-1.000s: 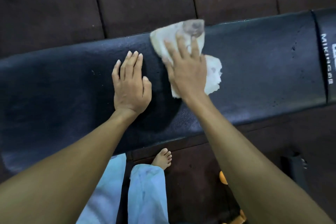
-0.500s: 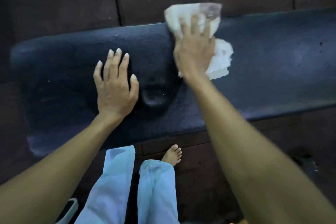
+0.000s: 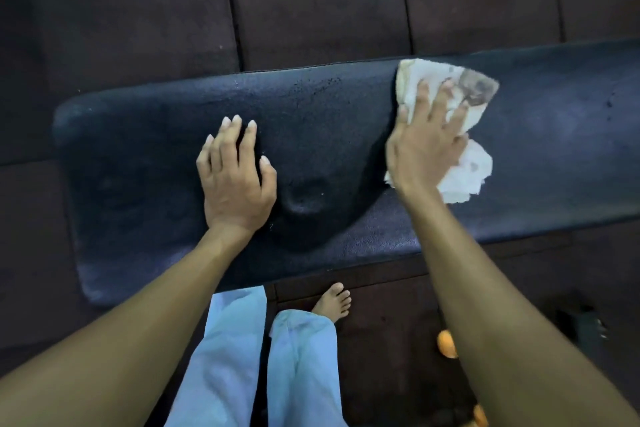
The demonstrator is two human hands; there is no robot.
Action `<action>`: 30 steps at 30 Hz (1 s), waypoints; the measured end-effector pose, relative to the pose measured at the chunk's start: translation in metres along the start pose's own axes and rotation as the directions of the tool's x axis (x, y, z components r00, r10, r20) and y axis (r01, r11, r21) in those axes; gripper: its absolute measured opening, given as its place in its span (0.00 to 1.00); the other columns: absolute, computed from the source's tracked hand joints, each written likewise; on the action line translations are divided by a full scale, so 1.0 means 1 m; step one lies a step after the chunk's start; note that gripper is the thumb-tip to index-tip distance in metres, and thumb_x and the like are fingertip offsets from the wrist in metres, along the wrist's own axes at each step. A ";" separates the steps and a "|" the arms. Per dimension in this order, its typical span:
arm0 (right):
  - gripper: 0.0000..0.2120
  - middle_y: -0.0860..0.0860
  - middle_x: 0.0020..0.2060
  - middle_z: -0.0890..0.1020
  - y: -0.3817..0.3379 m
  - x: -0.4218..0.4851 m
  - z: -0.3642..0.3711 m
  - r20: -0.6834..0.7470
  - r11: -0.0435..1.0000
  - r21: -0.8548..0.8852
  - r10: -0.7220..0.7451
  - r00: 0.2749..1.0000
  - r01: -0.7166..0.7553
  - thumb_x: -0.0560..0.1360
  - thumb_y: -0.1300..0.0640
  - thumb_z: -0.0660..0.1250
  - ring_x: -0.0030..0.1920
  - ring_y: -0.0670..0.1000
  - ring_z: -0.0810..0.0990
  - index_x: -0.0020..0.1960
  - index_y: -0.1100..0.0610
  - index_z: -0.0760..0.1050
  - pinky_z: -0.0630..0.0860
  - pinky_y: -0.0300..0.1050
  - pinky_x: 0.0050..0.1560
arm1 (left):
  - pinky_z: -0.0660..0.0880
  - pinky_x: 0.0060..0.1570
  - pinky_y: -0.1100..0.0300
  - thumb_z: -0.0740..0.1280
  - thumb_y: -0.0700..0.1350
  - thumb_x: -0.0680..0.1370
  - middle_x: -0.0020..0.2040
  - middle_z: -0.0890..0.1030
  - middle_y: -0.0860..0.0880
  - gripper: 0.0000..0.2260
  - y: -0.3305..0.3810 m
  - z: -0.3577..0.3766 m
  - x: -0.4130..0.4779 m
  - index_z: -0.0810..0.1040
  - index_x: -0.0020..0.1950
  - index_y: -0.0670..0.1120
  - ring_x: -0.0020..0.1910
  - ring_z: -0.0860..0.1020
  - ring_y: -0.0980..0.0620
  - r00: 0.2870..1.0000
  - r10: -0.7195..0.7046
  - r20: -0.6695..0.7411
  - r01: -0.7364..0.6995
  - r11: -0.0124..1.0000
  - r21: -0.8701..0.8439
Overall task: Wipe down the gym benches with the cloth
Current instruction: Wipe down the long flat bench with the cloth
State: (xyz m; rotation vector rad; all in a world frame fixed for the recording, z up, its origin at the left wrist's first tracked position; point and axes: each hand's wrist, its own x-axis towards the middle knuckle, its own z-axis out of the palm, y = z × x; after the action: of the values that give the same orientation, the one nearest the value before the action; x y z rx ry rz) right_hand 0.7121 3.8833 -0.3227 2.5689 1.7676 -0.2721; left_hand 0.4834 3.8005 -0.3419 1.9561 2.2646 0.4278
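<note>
The gym bench [image 3: 346,107], a long dark padded one, ran across the middle of the frame, with its rounded end at the left. The left hand [image 3: 235,177] rested flat on the pad in the left-centre part, palm down. Its fingers were straight and slightly spread, and it held nothing. Just to the right of this hand there was a small dent [image 3: 304,198] in the padding.

The right hand [image 3: 426,146] was at the centre right of the frame and pressed the cloth [image 3: 474,90] down onto the bench with spread, nearly straight fingers. The cloth was white and crumpled. It lay near the far edge of the pad, and a dirty grey-brown corner pointed to the right. Another part of the cloth came out from under the hand at its lower right.

Dark floor mats [image 3: 138,10] with straight seams filled the upper part of the frame. At the bottom centre were light blue trousers [image 3: 298,367] and one bare foot [image 3: 332,300] on the floor close to the near edge of the bench. A small orange object [image 3: 446,343] was visible at the lower right, partly hidden by the right forearm. I could not tell what it was.
</note>
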 end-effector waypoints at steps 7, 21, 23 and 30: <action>0.22 0.51 0.76 0.64 0.033 -0.045 0.002 0.067 0.720 -0.139 -0.678 0.732 0.680 0.82 0.48 0.55 0.74 0.61 0.63 0.75 0.47 0.64 0.68 0.59 0.59 | 0.56 0.72 0.45 0.57 0.47 0.79 0.71 0.68 0.39 0.22 0.003 -0.002 0.001 0.67 0.72 0.40 0.73 0.63 0.42 0.998 0.024 0.066 -0.025 0.999 0.026; 0.23 0.53 0.77 0.60 0.152 0.049 -0.023 0.020 0.976 -0.050 -0.210 0.977 0.211 0.81 0.50 0.56 0.76 0.62 0.60 0.76 0.49 0.62 0.70 0.61 0.59 | 0.52 0.72 0.38 0.57 0.43 0.77 0.71 0.66 0.35 0.22 0.105 0.017 -0.008 0.68 0.70 0.37 0.74 0.61 0.37 0.993 -0.089 0.078 0.089 0.996 0.003; 0.23 0.53 0.76 0.63 0.191 0.024 -0.023 0.062 0.917 -0.104 -0.380 0.923 0.384 0.80 0.50 0.55 0.75 0.62 0.63 0.75 0.49 0.64 0.72 0.60 0.57 | 0.56 0.69 0.40 0.58 0.41 0.77 0.69 0.70 0.38 0.20 0.156 0.030 -0.008 0.72 0.68 0.39 0.72 0.65 0.40 0.998 -0.006 0.056 0.009 0.999 -0.048; 0.25 0.54 0.76 0.64 0.365 0.071 -0.043 0.047 0.970 -0.124 -0.203 0.978 0.207 0.79 0.50 0.53 0.74 0.63 0.63 0.75 0.51 0.63 0.73 0.64 0.58 | 0.57 0.67 0.43 0.59 0.46 0.78 0.70 0.71 0.43 0.19 0.338 0.089 0.058 0.74 0.67 0.44 0.72 0.66 0.46 0.976 0.194 0.095 -0.179 0.972 -0.150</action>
State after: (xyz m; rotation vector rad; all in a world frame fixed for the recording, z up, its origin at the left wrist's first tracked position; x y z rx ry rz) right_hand 1.0809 3.8214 -0.3229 2.2846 1.9709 -0.1949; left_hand 0.8194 3.9121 -0.3239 2.0734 1.9372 0.4729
